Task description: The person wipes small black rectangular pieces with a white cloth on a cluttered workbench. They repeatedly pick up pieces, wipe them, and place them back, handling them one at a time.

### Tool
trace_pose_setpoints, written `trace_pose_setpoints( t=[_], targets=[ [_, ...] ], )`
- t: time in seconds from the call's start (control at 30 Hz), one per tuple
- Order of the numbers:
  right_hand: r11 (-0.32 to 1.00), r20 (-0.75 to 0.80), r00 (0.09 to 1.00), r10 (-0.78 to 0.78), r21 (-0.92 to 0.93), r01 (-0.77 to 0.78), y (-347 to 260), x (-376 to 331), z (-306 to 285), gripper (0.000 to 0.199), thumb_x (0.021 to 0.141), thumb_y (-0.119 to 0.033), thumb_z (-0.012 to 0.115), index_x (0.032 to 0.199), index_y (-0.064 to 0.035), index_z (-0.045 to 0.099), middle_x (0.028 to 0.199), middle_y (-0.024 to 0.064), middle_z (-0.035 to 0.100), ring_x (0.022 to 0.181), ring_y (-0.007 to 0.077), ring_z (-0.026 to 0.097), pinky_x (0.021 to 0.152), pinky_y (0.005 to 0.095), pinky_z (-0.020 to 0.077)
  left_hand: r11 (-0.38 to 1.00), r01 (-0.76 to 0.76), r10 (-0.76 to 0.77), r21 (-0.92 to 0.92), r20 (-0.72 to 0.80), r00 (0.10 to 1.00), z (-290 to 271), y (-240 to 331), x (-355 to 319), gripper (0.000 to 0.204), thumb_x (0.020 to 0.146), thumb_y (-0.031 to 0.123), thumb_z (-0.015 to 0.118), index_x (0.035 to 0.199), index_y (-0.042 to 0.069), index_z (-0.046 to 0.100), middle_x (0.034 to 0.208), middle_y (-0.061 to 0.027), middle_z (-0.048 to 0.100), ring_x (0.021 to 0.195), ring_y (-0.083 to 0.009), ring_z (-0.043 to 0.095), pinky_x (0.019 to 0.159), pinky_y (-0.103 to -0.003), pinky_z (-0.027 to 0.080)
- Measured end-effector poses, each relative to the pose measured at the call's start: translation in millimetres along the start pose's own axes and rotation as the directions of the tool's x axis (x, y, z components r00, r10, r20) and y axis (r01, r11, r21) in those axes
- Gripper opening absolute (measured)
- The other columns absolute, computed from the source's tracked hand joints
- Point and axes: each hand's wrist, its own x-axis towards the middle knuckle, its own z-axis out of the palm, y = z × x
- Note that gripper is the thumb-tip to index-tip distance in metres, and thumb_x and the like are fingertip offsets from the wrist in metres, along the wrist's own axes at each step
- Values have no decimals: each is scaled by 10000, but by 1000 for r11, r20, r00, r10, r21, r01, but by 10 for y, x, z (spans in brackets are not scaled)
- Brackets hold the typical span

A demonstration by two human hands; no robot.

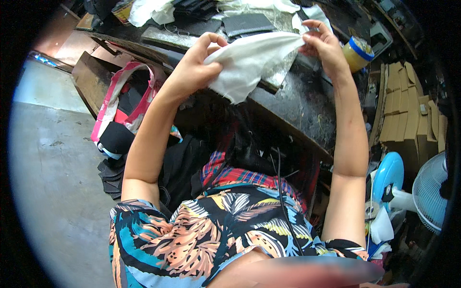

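A thin white cloth (249,60) is stretched between my two raised hands above the near edge of a dark worktable (307,103). My left hand (199,62) is closed on the cloth's left end, thumb on top. At the far right corner, my right hand (321,45) pinches the cloth between thumb and fingers. The cloth's lower edge hangs down in a loose point. Behind it, flat black fabric pieces (247,24) lie on the table among more white cloth (261,6).
A yellow tub with a blue rim (357,54) stands right of my right hand. Cardboard boxes (403,105) and a white and blue fan (430,192) are at the right. Left of my left arm, a pink-edged bag (108,110) and dark fabric (110,177) sit by the grey floor (53,158).
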Motion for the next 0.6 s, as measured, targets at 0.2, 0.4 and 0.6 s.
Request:
trace_pose_setpoints(
  t=[0.2,0.4,0.6],
  targets=[
    [791,2,991,-137,-602,110,-199,111,347,329,969,-128,581,1297,-113,598,1064,28,702,901,113,663,764,260,522,959,-1,-24,-285,-86,996,-429,370,-426,730,691,-40,547,1409,48,451,1246,-119,594,1116,-194,605,999,-320,474],
    [365,187,868,-459,-851,377,-225,409,683,455,913,-13,546,1332,-187,586,1173,58,690,1001,222,672,886,345,532,925,-126,13,-359,-300,954,-685,509,-628,732,716,-55,522,1436,27,414,1325,-168,570,1160,-231,615,1013,-343,497],
    [495,267,926,-267,-786,370,-17,577,857,505,890,-42,577,1352,-246,563,1227,84,677,1085,304,653,975,412,504,930,-214,108,-300,-332,937,-798,583,-677,740,727,-59,525,1452,20,397,1322,-160,576,1160,-238,619,1030,-364,494]
  ],
)
